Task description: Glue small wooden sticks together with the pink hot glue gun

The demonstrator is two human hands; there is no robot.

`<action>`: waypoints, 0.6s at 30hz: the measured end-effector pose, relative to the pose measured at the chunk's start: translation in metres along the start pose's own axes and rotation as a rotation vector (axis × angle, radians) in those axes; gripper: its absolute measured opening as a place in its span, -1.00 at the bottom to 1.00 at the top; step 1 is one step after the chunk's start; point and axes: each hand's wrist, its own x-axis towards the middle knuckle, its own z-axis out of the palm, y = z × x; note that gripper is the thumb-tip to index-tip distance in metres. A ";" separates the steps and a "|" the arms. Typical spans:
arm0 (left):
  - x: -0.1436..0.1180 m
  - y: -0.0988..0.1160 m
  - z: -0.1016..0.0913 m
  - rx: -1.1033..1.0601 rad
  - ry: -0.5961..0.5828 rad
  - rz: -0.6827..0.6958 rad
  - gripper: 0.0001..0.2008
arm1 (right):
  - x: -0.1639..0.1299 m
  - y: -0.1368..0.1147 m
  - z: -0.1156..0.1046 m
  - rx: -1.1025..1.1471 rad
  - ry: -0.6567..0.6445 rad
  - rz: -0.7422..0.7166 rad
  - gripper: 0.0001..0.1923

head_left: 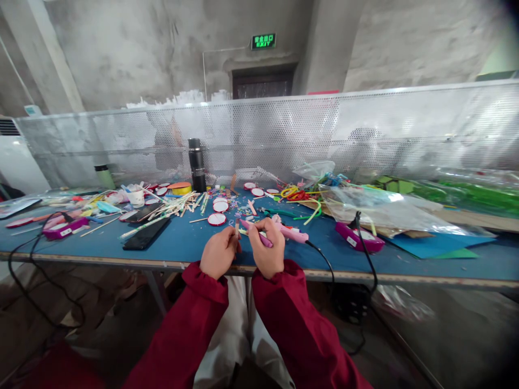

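At the table's front edge, my left hand is closed on a small, flat wooden stick, held upright between thumb and fingers. My right hand grips a purple marker, its tip end close to the stick; whether they touch I cannot tell. Just beyond my right hand lies a pink glue gun, partly hidden by the fingers, its black cord running off the table edge. Red-rimmed white discs and small colourful bits lie past my hands.
On the blue tabletop lie a black phone, a bundle of sticks and teal-handled pliers. A black flask stands by the perforated metal screen. Purple boxes sit on both sides; plastic bags cover the right.
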 end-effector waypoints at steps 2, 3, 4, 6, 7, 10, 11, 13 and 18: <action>0.000 0.000 0.000 0.020 -0.001 0.003 -0.84 | 0.000 0.000 0.000 0.002 -0.003 0.000 -0.75; 0.000 0.001 0.000 0.028 -0.003 0.005 -0.84 | 0.000 0.000 0.000 0.005 -0.004 -0.003 -0.75; -0.001 0.001 0.000 0.034 -0.003 0.008 -0.84 | 0.000 0.000 0.000 0.007 -0.005 -0.005 -0.76; -0.001 0.001 0.000 0.041 -0.002 0.011 -0.83 | 0.000 0.001 0.000 0.010 -0.004 -0.010 -0.76; -0.001 0.001 0.000 0.046 0.000 0.012 -0.83 | -0.001 0.001 0.000 0.011 -0.003 -0.011 -0.76; -0.001 0.003 0.000 0.061 0.002 0.009 -0.82 | -0.001 0.001 0.001 0.014 -0.005 -0.011 -0.76; -0.001 0.003 0.000 0.062 0.001 0.008 -0.82 | -0.001 0.000 0.001 0.013 -0.007 -0.010 -0.76; -0.001 0.003 0.000 0.059 0.001 0.010 -0.82 | 0.000 0.000 0.001 0.007 -0.014 -0.006 -0.76; -0.001 0.003 0.000 0.044 0.005 0.014 -0.81 | 0.000 -0.002 0.000 -0.004 -0.028 0.005 -0.76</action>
